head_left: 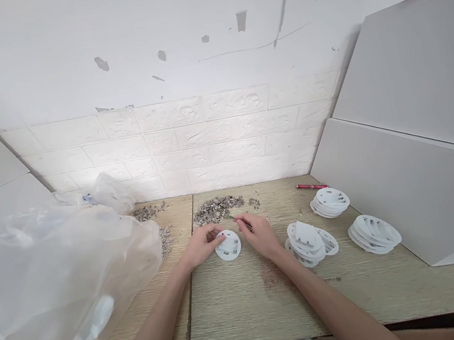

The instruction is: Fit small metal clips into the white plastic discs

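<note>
My left hand [203,244] has its thumb and fingers closed on the left edge of a round white plastic battery holder [229,251], which lies on the table with small metal contacts in its slots. Just up and to the right, my right hand [258,234] pinches a pair of thin metal tweezers [233,217]. Their tip points left, at the near edge of a heap of small metal contact pieces [218,208]. Whether a piece sits between the tips is too small to tell.
Stacks of white round holders stand to the right: a near stack [306,241], a back stack [330,202] and a far-right stack [374,233]. A red pen [311,186] lies behind. A large plastic bag [74,271] covers the left; grey panels [412,185] flank the table [234,314].
</note>
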`<action>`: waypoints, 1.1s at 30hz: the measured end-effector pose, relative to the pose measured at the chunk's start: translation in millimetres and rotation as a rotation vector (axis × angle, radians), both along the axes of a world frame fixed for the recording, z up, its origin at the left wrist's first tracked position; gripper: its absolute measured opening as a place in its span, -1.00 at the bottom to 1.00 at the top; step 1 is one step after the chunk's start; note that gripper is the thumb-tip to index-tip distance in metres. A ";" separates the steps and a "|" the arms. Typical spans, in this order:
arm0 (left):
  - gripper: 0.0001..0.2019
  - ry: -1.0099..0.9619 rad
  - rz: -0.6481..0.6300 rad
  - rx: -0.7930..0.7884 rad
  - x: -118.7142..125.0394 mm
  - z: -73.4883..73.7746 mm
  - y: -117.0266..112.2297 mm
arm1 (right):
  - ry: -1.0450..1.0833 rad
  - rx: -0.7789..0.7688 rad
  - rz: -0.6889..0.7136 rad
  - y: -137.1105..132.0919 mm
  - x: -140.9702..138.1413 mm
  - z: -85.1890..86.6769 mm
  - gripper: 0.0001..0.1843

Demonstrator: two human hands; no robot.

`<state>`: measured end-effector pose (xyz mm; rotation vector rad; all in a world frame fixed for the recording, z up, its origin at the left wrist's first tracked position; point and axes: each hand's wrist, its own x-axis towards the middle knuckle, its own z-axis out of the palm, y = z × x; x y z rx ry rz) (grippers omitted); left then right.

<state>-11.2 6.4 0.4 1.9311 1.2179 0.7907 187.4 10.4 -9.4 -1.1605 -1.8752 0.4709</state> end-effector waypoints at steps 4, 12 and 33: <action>-0.70 -0.040 0.005 -0.034 -1.3 -0.7 0.8 | 0.001 -0.008 -0.008 0.0 0.9 -0.3 -0.73; -0.69 -0.112 0.028 -0.072 -1.5 -2.3 2.5 | -0.012 -0.023 -0.017 0.7 2.4 -1.4 -0.73; -0.70 -0.225 0.041 -0.081 -1.5 -6.6 4.6 | -0.058 -0.073 -0.017 1.0 2.1 -2.7 -0.78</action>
